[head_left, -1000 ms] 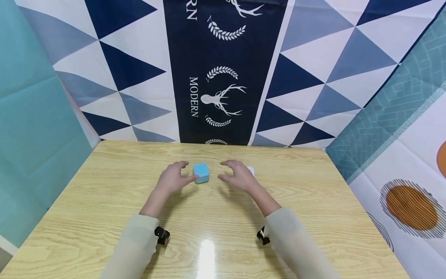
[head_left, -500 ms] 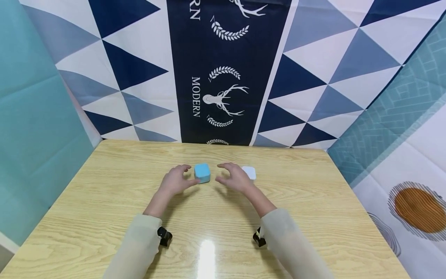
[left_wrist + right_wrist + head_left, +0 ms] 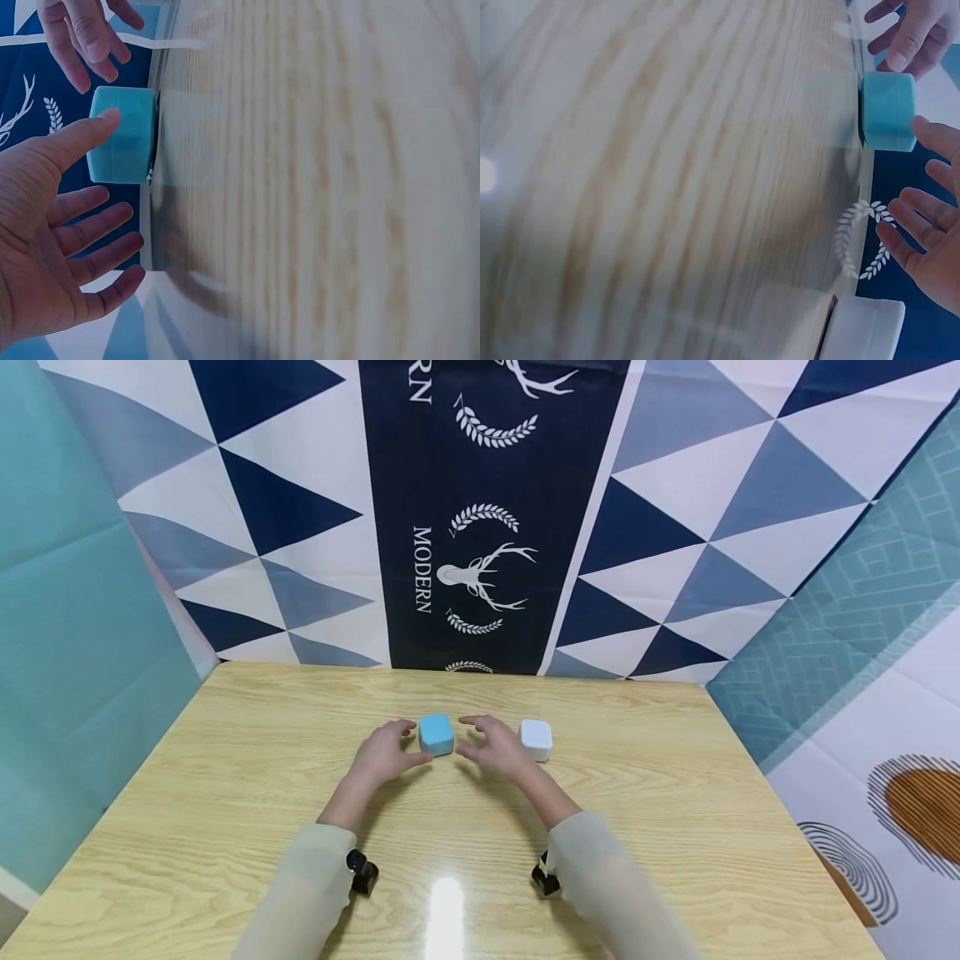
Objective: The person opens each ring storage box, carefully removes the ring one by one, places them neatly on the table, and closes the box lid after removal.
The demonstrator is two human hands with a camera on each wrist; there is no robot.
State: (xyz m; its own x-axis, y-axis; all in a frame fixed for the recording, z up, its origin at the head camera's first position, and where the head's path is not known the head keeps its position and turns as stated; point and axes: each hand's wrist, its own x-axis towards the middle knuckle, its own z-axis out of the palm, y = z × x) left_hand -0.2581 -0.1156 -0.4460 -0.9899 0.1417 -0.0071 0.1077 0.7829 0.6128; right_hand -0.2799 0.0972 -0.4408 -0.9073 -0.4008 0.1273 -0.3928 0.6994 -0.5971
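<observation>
Blue and white triangle-patterned cloth hangs behind a pale wooden counter (image 3: 225, 793). Near its middle sits a blue cube (image 3: 436, 733), with a white cube (image 3: 536, 739) to its right, a gap between them. The left hand (image 3: 384, 752) lies just left of the blue cube, fingers spread and relaxed, thumb tip touching the cube's near side. The right hand (image 3: 491, 750) hovers between the two cubes, fingers loosely extended toward the blue one, gripping nothing. Light sleeves cover both forearms.
</observation>
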